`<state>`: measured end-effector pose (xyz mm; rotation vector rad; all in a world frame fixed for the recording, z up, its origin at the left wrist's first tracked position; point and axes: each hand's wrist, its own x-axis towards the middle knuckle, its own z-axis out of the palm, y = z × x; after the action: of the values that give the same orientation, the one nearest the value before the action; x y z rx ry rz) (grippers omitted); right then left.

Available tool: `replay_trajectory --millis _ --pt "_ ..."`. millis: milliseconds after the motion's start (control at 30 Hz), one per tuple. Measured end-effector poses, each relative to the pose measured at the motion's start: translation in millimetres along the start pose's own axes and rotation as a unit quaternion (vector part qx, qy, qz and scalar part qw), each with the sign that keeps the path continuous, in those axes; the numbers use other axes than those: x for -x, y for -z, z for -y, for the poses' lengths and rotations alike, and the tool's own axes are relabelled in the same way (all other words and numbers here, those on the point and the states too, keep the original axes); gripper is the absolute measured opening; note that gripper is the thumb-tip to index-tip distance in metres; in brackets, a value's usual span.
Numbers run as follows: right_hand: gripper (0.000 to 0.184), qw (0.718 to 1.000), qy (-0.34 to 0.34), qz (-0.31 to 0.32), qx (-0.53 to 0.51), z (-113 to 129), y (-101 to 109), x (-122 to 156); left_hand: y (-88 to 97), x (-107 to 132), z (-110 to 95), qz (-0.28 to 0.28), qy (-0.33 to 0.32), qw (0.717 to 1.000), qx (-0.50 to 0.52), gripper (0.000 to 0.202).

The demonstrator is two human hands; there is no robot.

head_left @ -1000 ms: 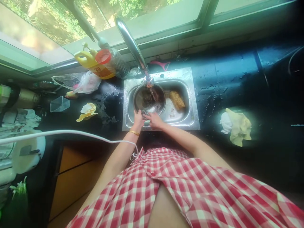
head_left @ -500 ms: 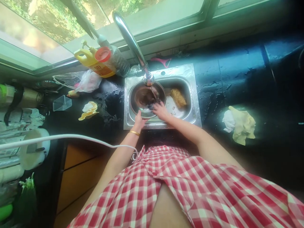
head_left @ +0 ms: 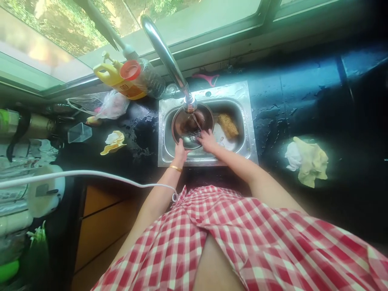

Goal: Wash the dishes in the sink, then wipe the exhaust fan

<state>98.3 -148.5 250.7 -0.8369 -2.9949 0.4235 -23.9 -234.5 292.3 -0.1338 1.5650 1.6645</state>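
Observation:
A round metal bowl, tilted, sits in the left part of the steel sink. My left hand grips its near rim, thumb over the edge and fingers underneath. Water runs from the faucet into it. At the bowl's near right side, my right hand reaches over the rim, fingers curled inside by the water. Something small and dark shows at those fingertips; I cannot make it out. To the right in the sink lies a golden-brown, rough-textured block, resembling a scouring sponge.
Left of the sink are a yellow pump bottle, a red-rimmed clear jar, a plastic bag, a clear box and a crumpled yellow cloth. Cream gloves or cloths lie right. A white cable crosses my left side.
The bowl has shifted slightly right and tilted more in the sink. Both hands have moved a little to the right with it, the left still on the rim.

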Motion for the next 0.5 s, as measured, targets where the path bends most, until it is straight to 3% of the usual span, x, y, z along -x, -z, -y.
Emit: replay_trajectory --millis 67,133,233,333,400,500 --pt "0.065 0.999 0.024 0.008 -0.034 10 -3 -2 -5.6 2 -3 -0.012 -0.001 1.0 -0.024 0.032" --pt "0.063 0.998 0.041 0.008 -0.053 12 -5 -2 -7.5 2 -11 -0.027 0.003 0.999 -0.045 0.03" --pt "0.043 0.999 0.039 -0.013 -0.02 -13 0 0 -1.0 -3 -30 -0.022 0.037 0.995 -0.089 0.026" --pt "0.04 0.999 0.05 -0.021 0.003 -31 9 0 6.0 -7 -41 -0.03 0.038 0.993 -0.111 0.026" --pt "0.041 0.998 0.066 -0.014 -0.008 -17 12 -3 5.0 -4 -36 -0.035 0.04 0.993 -0.106 0.026" --pt "0.042 0.996 0.073 -0.019 -0.045 25 10 -8 -3.1 6 -13 -0.012 0.074 0.995 -0.072 0.022"
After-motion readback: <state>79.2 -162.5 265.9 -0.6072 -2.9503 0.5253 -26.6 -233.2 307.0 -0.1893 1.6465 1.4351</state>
